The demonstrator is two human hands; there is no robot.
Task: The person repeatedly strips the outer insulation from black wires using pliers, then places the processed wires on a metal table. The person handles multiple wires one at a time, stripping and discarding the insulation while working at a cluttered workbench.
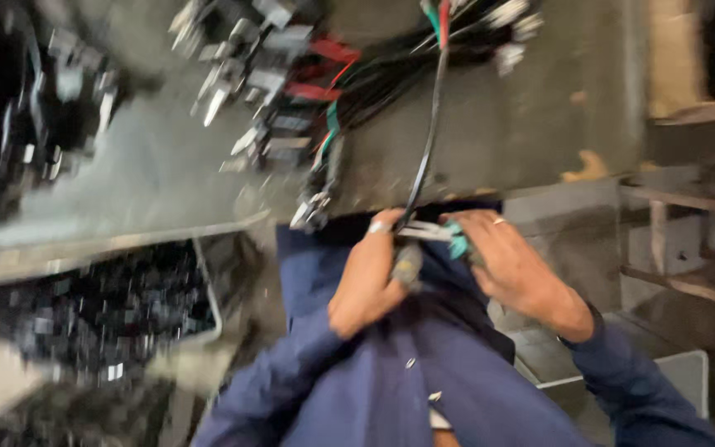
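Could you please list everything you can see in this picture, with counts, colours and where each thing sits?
black cable: one, black, running from the hands up to the bundle
wire bundle: one tangle, black, red and green, top centre of the bench
connectors: many, grey, upper left of centre
grey bench: one, grey, top half
tray of small parts: one, dark contents, lower left
teal piece: one, at the right hand's fingertips
left hand: gripping the cable end
right hand: pinching the teal piece

A grey workbench (490,124) fills the upper middle of the blurred view. To its right stands a wooden rack (688,207) with bare shelves, against a pale wall (672,50). Below the bench's right edge lies a grey concrete floor (556,240). Left of the bench sits a tray (101,306) heaped with small dark parts. Light is dim and even.
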